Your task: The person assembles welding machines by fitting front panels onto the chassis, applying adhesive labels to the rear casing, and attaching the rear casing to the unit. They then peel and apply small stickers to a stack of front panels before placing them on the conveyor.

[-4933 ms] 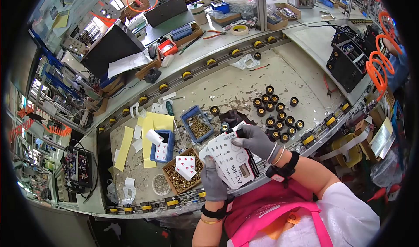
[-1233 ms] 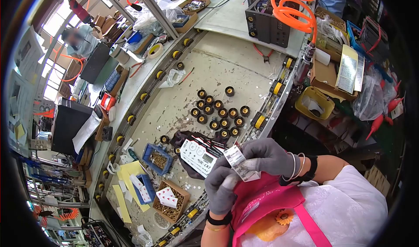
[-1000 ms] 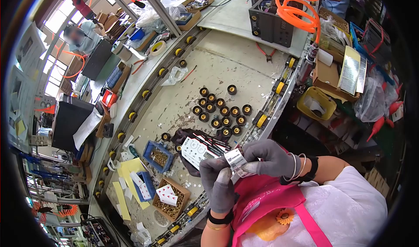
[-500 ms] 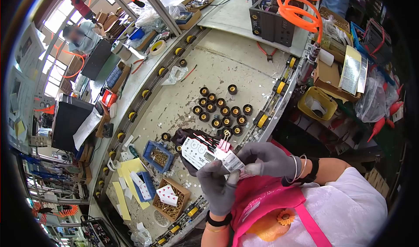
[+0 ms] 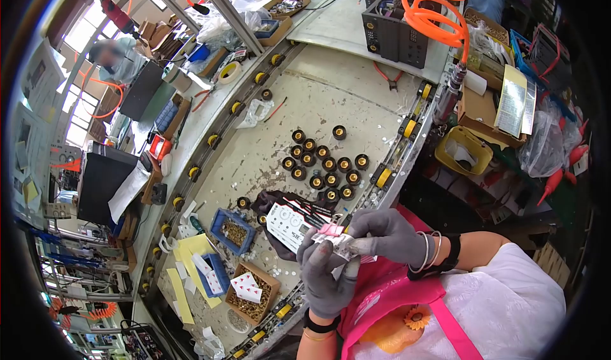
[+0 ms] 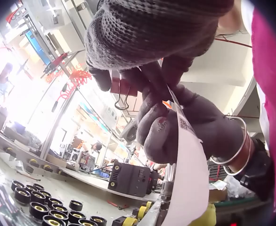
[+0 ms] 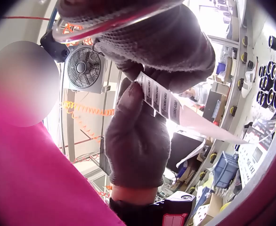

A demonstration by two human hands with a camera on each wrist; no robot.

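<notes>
Both grey-gloved hands pinch a white label strip (image 5: 342, 248) above the table's near edge. The left hand (image 5: 325, 278) grips its left side, beside a pink binder clip (image 5: 331, 230); the right hand (image 5: 393, 236) pinches the other side. In the left wrist view, the clip's wire loop (image 6: 122, 100) hangs by the left hand (image 6: 147, 35), and the strip's pale back (image 6: 190, 174) hangs down. Rows of dark print show on the strip (image 7: 160, 100) in the right wrist view, between the left hand (image 7: 137, 139) and right hand (image 7: 161, 40). White printed panels (image 5: 285, 225) lie on dark material just beyond.
Black round parts with brass centres (image 5: 329, 164) stand beyond the hands. Left are a blue bin (image 5: 219, 238) of small brass pieces, a cardboard box (image 5: 274, 285) with cards on top, another blue bin (image 5: 223, 275) and yellow sheets (image 5: 184, 248). Yellow-wheeled rails (image 5: 383, 177) edge the table.
The printed panels, held in both hands earlier, now lie on the table, and the hands hold the label strip. Since half a second ago, the pink clip has tipped down closer to the left fingers.
</notes>
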